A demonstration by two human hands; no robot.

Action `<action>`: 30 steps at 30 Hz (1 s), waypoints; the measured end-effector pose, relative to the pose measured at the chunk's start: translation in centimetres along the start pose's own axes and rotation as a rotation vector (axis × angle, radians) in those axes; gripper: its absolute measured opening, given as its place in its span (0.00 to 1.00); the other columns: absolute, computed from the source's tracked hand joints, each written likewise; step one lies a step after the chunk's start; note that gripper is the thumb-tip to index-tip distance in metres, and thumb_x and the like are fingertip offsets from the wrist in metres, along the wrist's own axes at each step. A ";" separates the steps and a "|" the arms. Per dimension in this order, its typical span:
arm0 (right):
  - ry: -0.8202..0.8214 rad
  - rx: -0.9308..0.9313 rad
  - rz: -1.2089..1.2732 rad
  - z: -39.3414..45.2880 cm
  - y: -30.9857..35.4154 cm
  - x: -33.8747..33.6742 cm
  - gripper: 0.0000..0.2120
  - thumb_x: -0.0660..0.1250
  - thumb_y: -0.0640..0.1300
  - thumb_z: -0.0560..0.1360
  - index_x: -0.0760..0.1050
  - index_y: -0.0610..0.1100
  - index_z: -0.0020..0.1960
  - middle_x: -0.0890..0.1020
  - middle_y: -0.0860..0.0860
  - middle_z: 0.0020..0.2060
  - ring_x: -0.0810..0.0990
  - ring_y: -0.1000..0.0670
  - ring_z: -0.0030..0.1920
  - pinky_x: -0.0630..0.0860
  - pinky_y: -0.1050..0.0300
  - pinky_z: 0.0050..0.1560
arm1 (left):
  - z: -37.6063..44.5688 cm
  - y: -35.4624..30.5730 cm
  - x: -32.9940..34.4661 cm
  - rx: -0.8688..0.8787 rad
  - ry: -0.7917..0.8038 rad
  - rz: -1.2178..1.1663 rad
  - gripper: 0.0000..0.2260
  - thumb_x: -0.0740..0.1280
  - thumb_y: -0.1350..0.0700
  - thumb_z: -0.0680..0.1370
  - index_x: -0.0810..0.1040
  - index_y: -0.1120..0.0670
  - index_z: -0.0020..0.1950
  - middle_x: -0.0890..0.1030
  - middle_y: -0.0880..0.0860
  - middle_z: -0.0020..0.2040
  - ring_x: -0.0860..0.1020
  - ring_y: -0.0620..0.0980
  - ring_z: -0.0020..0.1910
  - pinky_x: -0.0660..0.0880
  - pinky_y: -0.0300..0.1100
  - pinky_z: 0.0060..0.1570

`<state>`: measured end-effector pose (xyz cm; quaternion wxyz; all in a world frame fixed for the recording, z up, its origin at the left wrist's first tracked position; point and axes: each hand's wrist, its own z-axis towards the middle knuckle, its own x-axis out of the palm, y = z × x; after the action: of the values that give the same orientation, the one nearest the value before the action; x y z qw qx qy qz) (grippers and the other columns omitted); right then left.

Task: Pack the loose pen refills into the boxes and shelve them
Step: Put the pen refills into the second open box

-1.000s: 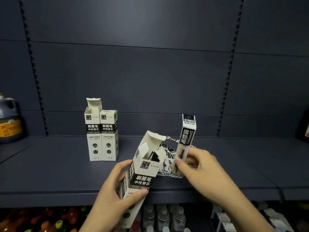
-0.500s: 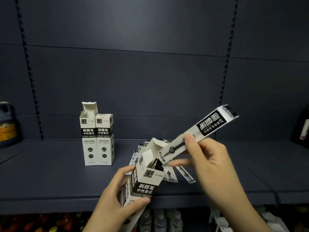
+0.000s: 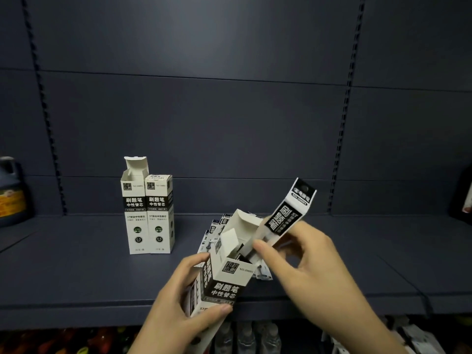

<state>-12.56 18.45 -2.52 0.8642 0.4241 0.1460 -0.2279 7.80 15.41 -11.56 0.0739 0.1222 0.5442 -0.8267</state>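
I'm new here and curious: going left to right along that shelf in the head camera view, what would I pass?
Dark jug → open-topped box → closed box → box in the left hand → refill packet in the right hand.

Dark shelving and neighbouring stock

A dark blue-grey metal shelf board runs across the view, backed by matching flat panels divided by vertical slotted uprights. At the far left edge stands a dark plastic jug with an orange-yellow label, only partly in view. At the far right edge a dark container with a red and white label is cut off by the frame. Below the shelf's front lip, blurred rows of clear plastic bottles and red and orange bottles sit on the lower level, with white packets at the lower right.
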 end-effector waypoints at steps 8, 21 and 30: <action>0.002 -0.067 0.123 -0.3 0.1 0.6 0.28 0.52 0.67 0.74 0.69 0.43 0.32 0.73 0.54 0.27 0.71 0.56 0.30 0.67 0.68 0.33 | 0.0 -0.1 0.0 -0.002 0.010 -0.005 0.36 0.80 0.48 0.62 0.71 0.46 0.67 0.83 0.43 0.61 0.81 0.44 0.60 0.74 0.57 0.66; 0.029 -0.020 0.021 0.0 -0.3 1.4 0.09 0.72 0.50 0.74 0.79 0.51 0.36 0.81 0.57 0.33 0.79 0.58 0.36 0.71 0.68 0.35 | 0.1 -0.1 -0.1 0.030 0.025 -0.032 0.31 0.80 0.49 0.63 0.73 0.39 0.62 0.83 0.46 0.61 0.82 0.47 0.60 0.75 0.57 0.64; 0.197 -0.105 -0.012 -0.2 -0.4 2.3 0.20 0.58 0.52 0.81 0.66 0.51 0.31 0.73 0.58 0.39 0.74 0.55 0.42 0.67 0.66 0.42 | 0.0 -0.1 -0.2 0.041 0.021 -0.033 0.29 0.80 0.50 0.62 0.74 0.38 0.61 0.84 0.46 0.60 0.82 0.47 0.59 0.75 0.56 0.64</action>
<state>-10.80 17.82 -3.96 0.8653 0.3978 0.2444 -0.1824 7.95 15.43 -11.42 0.0520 0.1235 0.5300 -0.8373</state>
